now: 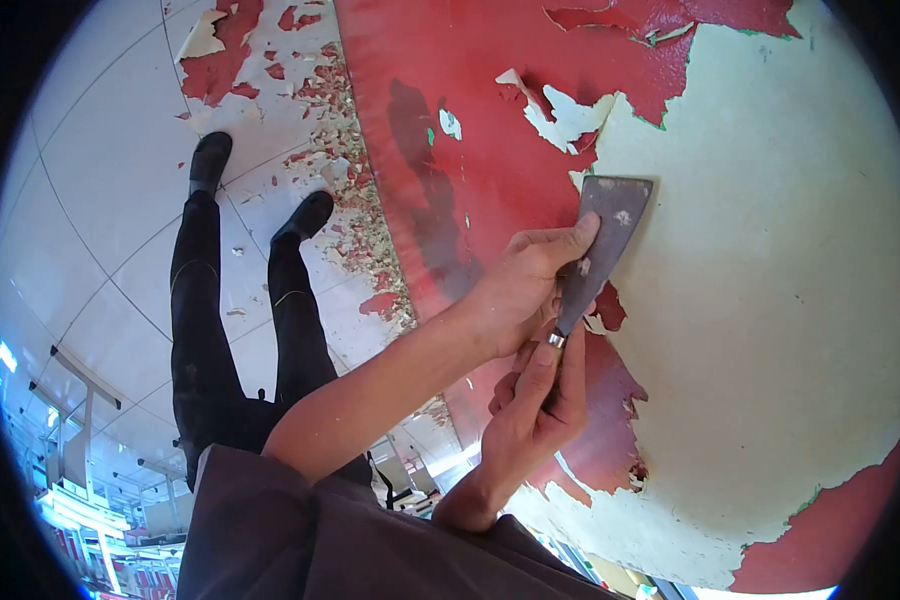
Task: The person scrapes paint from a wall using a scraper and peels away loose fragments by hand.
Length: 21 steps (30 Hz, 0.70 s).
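Observation:
Both my hands are on a putty knife (pixel 610 225), its wide grey blade pointing up and marked with pale specks. My left hand (pixel 520 290) pinches the blade, thumb lying along its left edge and the other fingers mostly hidden behind. Below it, my right hand (pixel 535 410) is closed around the handle, just under the metal collar (pixel 557 341). The knife is in front of a large surface with peeling red covering (pixel 490 190) and a bare cream area (pixel 750 260). A torn, curled flap (pixel 560 115) stands out above the blade.
Red and pale scraps (pixel 345 190) lie along the base of the red surface on the tiled floor (pixel 120 200). A larger peeled piece (pixel 220 55) lies farther up. My legs (pixel 205 300) stand to the left. Metal-framed furniture (pixel 85 420) shows at lower left.

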Motion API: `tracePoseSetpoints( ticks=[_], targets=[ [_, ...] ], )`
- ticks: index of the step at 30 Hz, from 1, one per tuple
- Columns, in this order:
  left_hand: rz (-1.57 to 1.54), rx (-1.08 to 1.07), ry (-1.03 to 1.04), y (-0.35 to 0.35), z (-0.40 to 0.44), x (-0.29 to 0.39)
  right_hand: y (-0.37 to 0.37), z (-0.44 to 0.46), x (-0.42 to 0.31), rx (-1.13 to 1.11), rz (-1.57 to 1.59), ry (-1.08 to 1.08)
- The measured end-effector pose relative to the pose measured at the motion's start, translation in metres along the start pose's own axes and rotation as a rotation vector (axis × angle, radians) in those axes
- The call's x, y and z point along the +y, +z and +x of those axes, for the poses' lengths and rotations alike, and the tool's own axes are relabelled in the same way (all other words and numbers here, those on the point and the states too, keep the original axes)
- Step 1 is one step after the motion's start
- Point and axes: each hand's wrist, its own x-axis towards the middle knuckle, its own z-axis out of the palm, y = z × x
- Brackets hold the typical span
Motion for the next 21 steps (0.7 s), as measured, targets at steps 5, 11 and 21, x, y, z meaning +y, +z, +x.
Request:
tracePoseSetpoints(
  ticks=[5, 11, 21],
  targets=[
    [0.091, 0.006, 0.032, -0.002, 0.009, 0.003, 0.004, 0.01, -0.002, 0.049, 0.025, -0.009],
    [0.183, 0.099, -0.033, 0.0, 0.004, 0.005, 0.003, 0.005, -0.004, 0.019, 0.064, 0.018],
    [0.185, 0.089, 0.025, 0.001, 0.01, 0.016, 0.013, 0.016, -0.007, -0.009, 0.022, 0.001]
  ],
)
